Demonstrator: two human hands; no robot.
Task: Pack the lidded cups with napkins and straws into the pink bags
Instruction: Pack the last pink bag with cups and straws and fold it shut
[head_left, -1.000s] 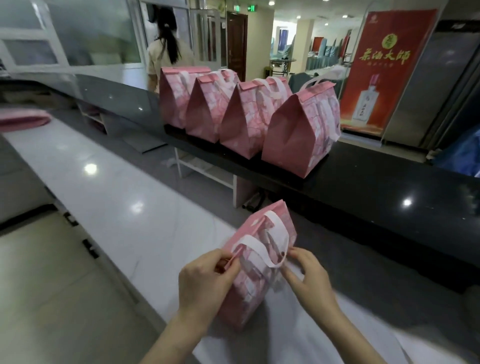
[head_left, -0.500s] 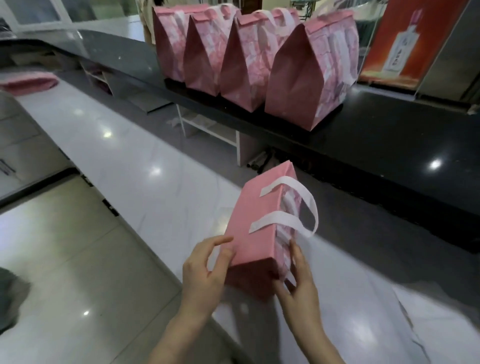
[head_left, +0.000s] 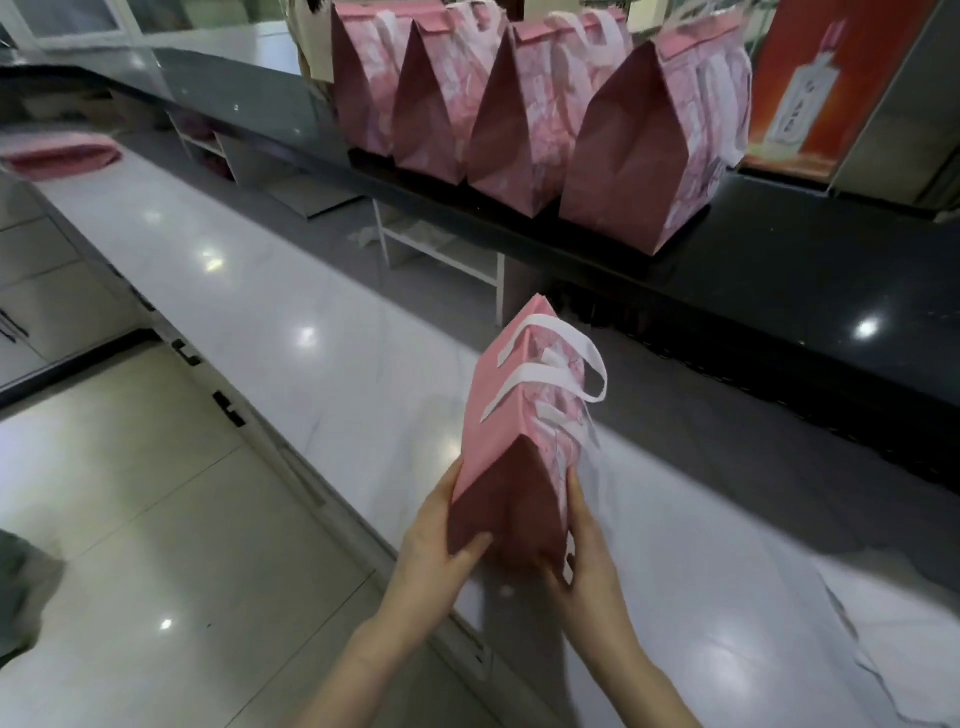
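A closed pink bag (head_left: 506, 415) with white ribbon handles is held over the white marble counter (head_left: 291, 322), its folded top pointing away from me. My left hand (head_left: 441, 540) grips its near left side, thumb across the dark end panel. On the right side my right hand (head_left: 584, 551) grips the bag, fingers along its patterned face. Several more closed pink bags (head_left: 530, 114) stand in a row on the raised black counter (head_left: 810, 270) behind. No cups, napkins or straws are visible.
A flat stack of pink bags (head_left: 62, 156) lies at the far left end of the white counter. A red poster with a bottle (head_left: 810, 88) stands at the back right. Pale floor tiles lie to my left, and white shelving (head_left: 441, 244) sits under the black counter.
Both hands have slid from the bag's folded top and handles down to its near end and now grip it from both sides. The view has tilted downward.
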